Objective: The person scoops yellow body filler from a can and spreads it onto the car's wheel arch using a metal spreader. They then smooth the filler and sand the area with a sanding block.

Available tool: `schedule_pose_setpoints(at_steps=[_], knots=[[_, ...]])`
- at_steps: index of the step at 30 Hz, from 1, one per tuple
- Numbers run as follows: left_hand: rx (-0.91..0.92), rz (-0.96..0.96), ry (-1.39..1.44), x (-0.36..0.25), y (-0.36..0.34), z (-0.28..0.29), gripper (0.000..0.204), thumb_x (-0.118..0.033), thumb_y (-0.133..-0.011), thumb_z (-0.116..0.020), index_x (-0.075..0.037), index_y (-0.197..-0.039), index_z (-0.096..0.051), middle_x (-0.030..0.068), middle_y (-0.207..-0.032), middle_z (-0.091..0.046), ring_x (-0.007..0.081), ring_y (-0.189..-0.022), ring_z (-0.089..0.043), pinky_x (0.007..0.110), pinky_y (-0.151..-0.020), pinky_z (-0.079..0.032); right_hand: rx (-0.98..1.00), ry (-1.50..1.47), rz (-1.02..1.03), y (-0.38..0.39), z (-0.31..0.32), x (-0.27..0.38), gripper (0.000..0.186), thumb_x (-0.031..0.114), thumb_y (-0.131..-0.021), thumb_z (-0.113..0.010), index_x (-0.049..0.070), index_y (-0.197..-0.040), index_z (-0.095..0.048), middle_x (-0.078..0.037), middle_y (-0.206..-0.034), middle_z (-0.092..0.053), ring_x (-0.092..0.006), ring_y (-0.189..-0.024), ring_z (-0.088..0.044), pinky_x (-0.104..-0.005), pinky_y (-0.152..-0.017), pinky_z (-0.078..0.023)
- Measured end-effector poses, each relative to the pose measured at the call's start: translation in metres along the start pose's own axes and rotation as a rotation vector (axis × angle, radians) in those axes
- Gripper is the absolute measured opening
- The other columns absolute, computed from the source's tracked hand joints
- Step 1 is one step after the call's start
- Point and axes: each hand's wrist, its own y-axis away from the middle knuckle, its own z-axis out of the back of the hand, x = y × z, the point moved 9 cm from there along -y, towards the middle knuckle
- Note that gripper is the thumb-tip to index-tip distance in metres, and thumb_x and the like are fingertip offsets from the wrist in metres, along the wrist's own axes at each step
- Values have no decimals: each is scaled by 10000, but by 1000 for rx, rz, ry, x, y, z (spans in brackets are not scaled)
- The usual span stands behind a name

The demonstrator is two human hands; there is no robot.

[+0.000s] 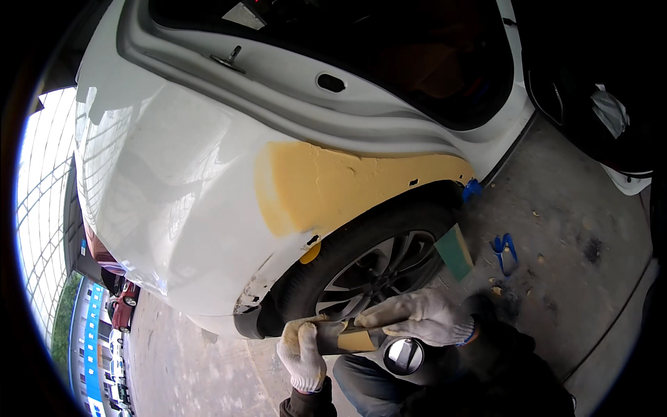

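Observation:
Both my hands wear whitish knitted gloves and are together in front of the car's wheel. Between them is a dark grey strip with a tan patch (358,340). My left hand (303,353) is closed around its left end. My right hand (420,317) is closed on its right end, fingers stretched along the top edge. Just below the right hand is a round black thing with a pale shiny face (403,355), whose kind I cannot tell. Beyond the hands, yellow filler (333,182) covers the white car panel (177,160) above the wheel arch.
The wheel (382,274) stands close ahead. A green sheet (455,252) lies right of the tyre, near a blue looped thing (505,254) and yellowish crumbs on the concrete floor (577,208). Blue material (472,190) sits at the arch's end. An open doorway is above.

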Motion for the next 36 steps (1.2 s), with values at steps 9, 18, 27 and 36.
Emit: schedule_pose_setpoints(at_steps=[9, 18, 27, 36], knots=[[-307, -158, 26, -3, 6, 19, 268, -154, -1004, -496, 70, -999, -643, 136, -940, -694, 164, -846, -625, 287, -820, -500, -710, 587, 133, 44, 67, 23, 103, 31, -958, -597, -61, -936, -638, -55, -769, -617, -24, -710, -559, -197, -646, -522], [-8, 15, -39, 23, 50, -30, 264, -145, -1002, -532, 70, -1066, -671, 10, -871, -612, 64, -787, -488, 202, -749, -393, -639, 194, 126, 14, 37, -19, 176, 94, -988, -583, -63, -1024, -652, -86, -1012, -691, -95, -977, -608, -244, -847, -510], [-154, 126, 105, 67, 64, 39, 358, -262, -1027, -544, 89, -1051, -608, 150, -980, -678, 188, -891, -641, 317, -856, -503, -565, 1985, 1014, -43, -18, 62, 305, 224, -833, -691, 253, -1136, -713, 44, -1220, -640, -161, -1154, -551, -420, -1074, -392], [-135, 236, -64, 91, 61, 53, 303, -247, -1041, -514, 21, -1138, -619, 78, -1025, -643, 170, -956, -599, 314, -864, -498, -582, 2033, 1028, -45, 2, 38, 306, 303, -831, -716, 289, -1136, -712, 78, -1227, -635, -125, -1134, -561, -407, -1061, -399]])
